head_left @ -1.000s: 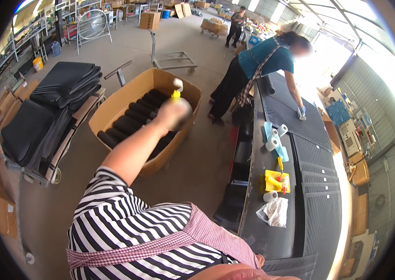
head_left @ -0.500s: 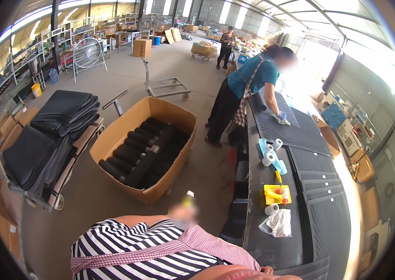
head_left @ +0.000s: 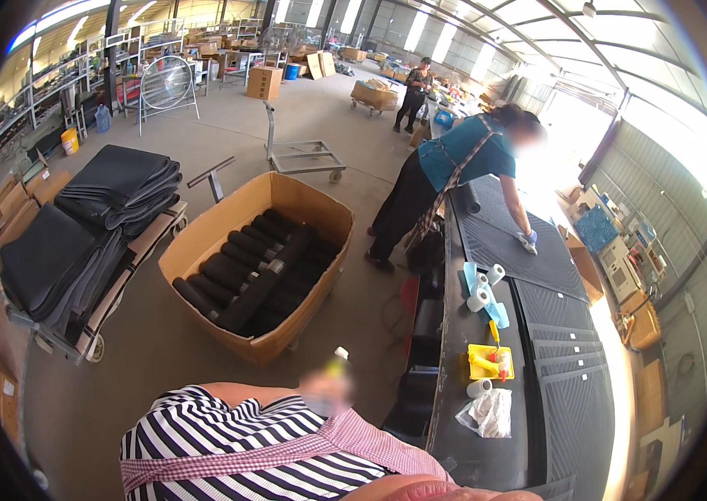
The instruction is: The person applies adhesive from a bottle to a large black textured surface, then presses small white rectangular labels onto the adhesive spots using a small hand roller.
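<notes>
My left hand (head_left: 325, 391) is raised in front of my striped shirt (head_left: 228, 430); blur covers most of it. It appears closed round a small bottle (head_left: 339, 359), whose white cap and yellow-green upper part show above the blur. My right hand is out of view. To the right of my body runs a long dark worktable (head_left: 477, 455). A crumpled clear plastic bag (head_left: 487, 414), white rolls (head_left: 479, 387) and a yellow tray (head_left: 489, 361) with a yellow-handled tool lie on it.
A large carton (head_left: 174, 259) of black rolls stands left of the table. Stacked black sheets (head_left: 61, 263) lie on a cart further left. An empty trolley (head_left: 303, 157) stands behind. A co-worker (head_left: 454, 159) leans over black ribbed mats (head_left: 529, 250); another person (head_left: 414, 93) stands further back.
The view has shifted slightly. Fingers seen at the lower edge beside the table are gone from view. The co-worker's gloved hand has moved right and nearer over the mat.
</notes>
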The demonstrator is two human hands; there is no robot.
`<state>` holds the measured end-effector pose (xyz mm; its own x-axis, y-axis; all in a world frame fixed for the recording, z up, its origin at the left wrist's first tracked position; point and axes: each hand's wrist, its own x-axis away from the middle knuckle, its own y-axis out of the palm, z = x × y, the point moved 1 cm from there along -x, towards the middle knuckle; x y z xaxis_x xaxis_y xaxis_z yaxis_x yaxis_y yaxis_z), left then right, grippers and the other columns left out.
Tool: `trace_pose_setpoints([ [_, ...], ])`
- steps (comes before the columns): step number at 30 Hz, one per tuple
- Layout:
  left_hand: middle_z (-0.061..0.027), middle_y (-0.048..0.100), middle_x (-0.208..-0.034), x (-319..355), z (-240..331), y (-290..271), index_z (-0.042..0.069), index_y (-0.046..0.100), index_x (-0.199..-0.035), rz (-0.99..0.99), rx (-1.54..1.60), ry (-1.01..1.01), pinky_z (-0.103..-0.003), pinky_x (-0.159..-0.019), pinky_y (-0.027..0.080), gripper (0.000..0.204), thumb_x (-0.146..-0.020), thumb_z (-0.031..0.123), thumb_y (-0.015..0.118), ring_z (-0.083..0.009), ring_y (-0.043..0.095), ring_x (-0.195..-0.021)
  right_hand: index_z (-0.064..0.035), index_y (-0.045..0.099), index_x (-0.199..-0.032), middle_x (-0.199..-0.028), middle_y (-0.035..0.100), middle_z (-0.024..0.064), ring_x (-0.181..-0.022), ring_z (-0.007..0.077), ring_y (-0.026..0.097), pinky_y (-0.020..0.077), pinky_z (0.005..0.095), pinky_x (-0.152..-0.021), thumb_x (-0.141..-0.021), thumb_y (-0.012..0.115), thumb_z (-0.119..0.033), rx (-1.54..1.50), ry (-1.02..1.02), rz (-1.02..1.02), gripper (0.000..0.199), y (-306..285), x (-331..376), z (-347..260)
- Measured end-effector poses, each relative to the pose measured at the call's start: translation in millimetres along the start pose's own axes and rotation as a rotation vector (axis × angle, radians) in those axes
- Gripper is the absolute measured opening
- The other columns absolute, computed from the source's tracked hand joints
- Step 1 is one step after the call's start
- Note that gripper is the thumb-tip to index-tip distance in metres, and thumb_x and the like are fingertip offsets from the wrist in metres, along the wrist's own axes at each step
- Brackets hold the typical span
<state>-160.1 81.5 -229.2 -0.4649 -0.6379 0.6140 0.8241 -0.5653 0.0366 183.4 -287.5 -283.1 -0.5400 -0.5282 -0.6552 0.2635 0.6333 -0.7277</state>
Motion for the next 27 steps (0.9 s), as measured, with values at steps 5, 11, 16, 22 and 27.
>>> trace_pose_setpoints([
  [5, -0.0064, 0.060, -0.093, -18, -18, -6, 0.002, 0.061, -0.113, -0.013, -0.019, 0.062, -0.030, -0.077, 0.045, 0.039, -0.100, 0.039, 0.057, -0.0147, 0.055, -0.083, -0.0130, 0.068, -0.076, -0.085, 0.069, 0.0091, -0.082, 0.0314, 0.065, 0.0540, 0.0422, -0.073, -0.071, 0.070, -0.014, -0.030, 0.006, 0.012, 0.005, 1, -2, -6],
  [11, -0.0045, 0.060, -0.089, 7, 9, 6, 0.003, 0.062, -0.111, 0.033, 0.007, -0.001, -0.029, -0.074, 0.045, 0.035, -0.100, 0.035, 0.058, -0.0132, 0.054, -0.079, -0.0135, 0.068, -0.075, -0.086, 0.070, 0.0080, -0.083, 0.0295, 0.066, 0.0550, 0.0407, -0.074, -0.071, 0.070, -0.014, 0.026, -0.056, 0.043, 0.004, 2, 5, 4],
  [16, -0.0020, 0.059, -0.081, -11, 11, 5, 0.003, 0.066, -0.107, 0.093, 0.029, 0.140, -0.027, -0.063, 0.043, 0.025, -0.101, 0.026, 0.058, -0.0106, 0.052, -0.070, -0.0138, 0.068, -0.075, -0.086, 0.070, 0.0074, -0.083, 0.0288, 0.066, 0.0550, 0.0400, -0.074, -0.072, 0.070, -0.015, 0.022, -0.081, 0.015, 0.004, 8, 6, 9],
  [22, -0.0021, 0.063, -0.075, -63, 121, -27, 0.000, 0.068, -0.101, 0.229, 0.006, 0.813, -0.026, -0.063, 0.045, 0.027, -0.092, 0.025, 0.069, -0.0099, 0.055, -0.066, -0.0133, 0.068, -0.076, -0.085, 0.069, 0.0076, -0.084, 0.0292, 0.066, 0.0543, 0.0402, -0.074, -0.072, 0.070, -0.016, -0.331, -0.070, -0.005, 0.005, 44, 27, 68],
  [27, 0.0025, 0.063, -0.082, -73, 196, -42, 0.005, 0.067, -0.111, 0.327, 0.095, 0.869, -0.021, -0.061, 0.041, 0.022, -0.094, 0.018, 0.067, -0.0051, 0.049, -0.068, -0.0110, 0.063, -0.074, -0.096, 0.066, 0.0108, -0.089, 0.0334, 0.063, 0.0501, 0.0434, -0.078, -0.063, 0.071, -0.008, -0.194, 0.054, -0.090, 0.014, 44, 41, 78],
])
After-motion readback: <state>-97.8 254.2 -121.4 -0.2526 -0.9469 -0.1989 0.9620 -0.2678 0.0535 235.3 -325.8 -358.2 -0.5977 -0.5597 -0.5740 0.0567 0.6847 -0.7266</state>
